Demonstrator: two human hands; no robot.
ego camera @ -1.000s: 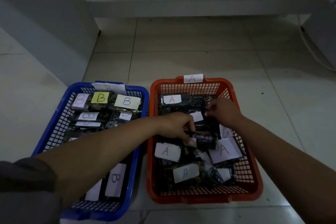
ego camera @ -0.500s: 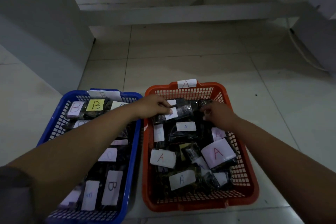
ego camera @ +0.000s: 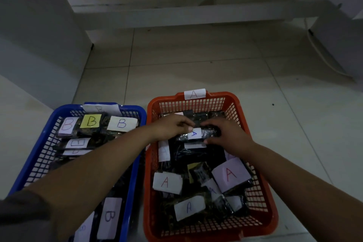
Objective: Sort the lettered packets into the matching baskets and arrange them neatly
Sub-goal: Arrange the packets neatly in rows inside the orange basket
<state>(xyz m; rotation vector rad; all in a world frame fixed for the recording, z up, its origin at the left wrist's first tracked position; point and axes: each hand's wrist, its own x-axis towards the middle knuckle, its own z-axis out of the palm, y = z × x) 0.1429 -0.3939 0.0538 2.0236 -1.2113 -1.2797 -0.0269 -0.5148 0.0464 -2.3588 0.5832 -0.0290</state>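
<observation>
Since half a second ago, when the left hand (ego camera: pixel 174 126) pinched a packet at the far left of the red basket (ego camera: pixel 261 163) and the right hand (ego camera: pixel 225 135) lay farther right, both hands have been brought together at the far middle, onto one dark packet (ego camera: pixel 198 133) labelled A. It is pinched at its left end by the left thumb and finger and gripped at its right end by curled right fingers, just above the pile. Sorting seems finished; tidying is judged under way. The blue basket (ego camera: pixel 49 124), holding B packets, is crossed by the left forearm.
</observation>
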